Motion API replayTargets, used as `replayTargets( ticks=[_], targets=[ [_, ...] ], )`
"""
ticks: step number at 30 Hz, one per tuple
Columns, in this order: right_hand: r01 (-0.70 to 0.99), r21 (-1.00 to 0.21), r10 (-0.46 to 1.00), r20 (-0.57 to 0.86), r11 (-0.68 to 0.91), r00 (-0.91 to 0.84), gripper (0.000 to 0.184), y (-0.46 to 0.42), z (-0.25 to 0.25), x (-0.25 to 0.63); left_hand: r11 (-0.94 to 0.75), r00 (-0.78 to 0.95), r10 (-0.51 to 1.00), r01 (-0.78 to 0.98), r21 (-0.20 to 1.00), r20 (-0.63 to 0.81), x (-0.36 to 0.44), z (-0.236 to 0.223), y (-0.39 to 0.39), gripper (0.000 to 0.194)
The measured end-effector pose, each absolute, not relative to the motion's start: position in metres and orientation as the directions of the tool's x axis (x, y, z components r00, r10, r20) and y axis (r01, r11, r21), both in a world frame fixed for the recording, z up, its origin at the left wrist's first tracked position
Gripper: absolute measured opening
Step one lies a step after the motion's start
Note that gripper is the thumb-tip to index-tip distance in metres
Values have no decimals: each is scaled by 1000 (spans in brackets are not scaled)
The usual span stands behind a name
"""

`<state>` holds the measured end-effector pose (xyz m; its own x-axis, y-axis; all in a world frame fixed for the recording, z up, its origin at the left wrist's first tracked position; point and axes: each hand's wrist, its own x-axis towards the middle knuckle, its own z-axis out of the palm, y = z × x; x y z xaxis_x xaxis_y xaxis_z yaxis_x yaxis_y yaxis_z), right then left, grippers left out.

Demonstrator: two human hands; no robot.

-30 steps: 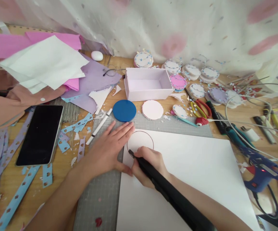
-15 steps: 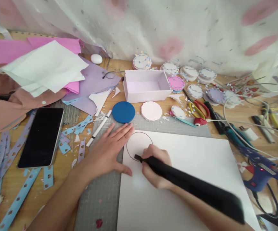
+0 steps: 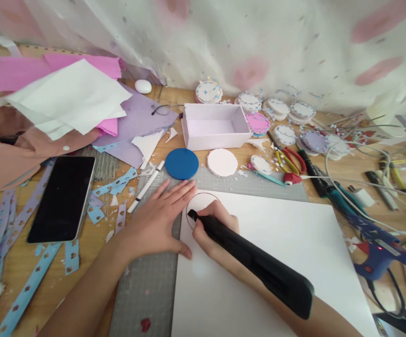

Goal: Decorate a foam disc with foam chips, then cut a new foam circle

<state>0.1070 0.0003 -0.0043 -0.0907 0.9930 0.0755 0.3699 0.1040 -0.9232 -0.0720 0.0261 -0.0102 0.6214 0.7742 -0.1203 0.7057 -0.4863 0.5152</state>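
Observation:
A white sheet of board lies over the grey cutting mat. A thin circle outline is marked near its upper left corner. My right hand grips a long black utility knife, with its tip at the left side of the circle. The handle slants down to the right over my forearm. My left hand lies flat with fingers spread, across the mat and the left edge of the board. Just above its fingertips is a blue disc, and right of that a white disc.
Behind the discs stands a white open box, with several small decorated round pieces around it. A phone and punched paper strips lie at left. At right are pliers, cables and a blue glue gun.
My right hand has moved left and slightly up with the knife, its tip passing along the circle from the lower edge to the left side. My left hand stays in place.

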Motion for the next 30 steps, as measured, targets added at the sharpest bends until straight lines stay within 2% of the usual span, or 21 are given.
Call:
replayTargets(
  ticks=[12, 20, 23, 27, 30],
  targets=[
    [323, -910, 961, 208, 259, -183, 16, -2, -18, 105, -475, 619, 772, 714, 514, -147, -70, -8, 26, 127],
    [288, -902, 926, 236, 321, -294, 18, 1, -18, 111, -490, 630, 763, 710, 506, -145, -71, -7, 27, 120],
    [285, -911, 919, 193, 297, -343, 17, 1, -13, 114, -496, 635, 759, 709, 501, -147, -72, -8, 27, 121],
    [305, -938, 961, 84, 166, -264, 16, 1, -4, 121, -503, 637, 760, 700, 507, -125, -74, -10, 26, 126],
    [273, -958, 994, 66, 89, -91, 10, 4, -3, 139, -502, 633, 762, 713, 489, -140, -74, -10, 26, 128]
  ],
)
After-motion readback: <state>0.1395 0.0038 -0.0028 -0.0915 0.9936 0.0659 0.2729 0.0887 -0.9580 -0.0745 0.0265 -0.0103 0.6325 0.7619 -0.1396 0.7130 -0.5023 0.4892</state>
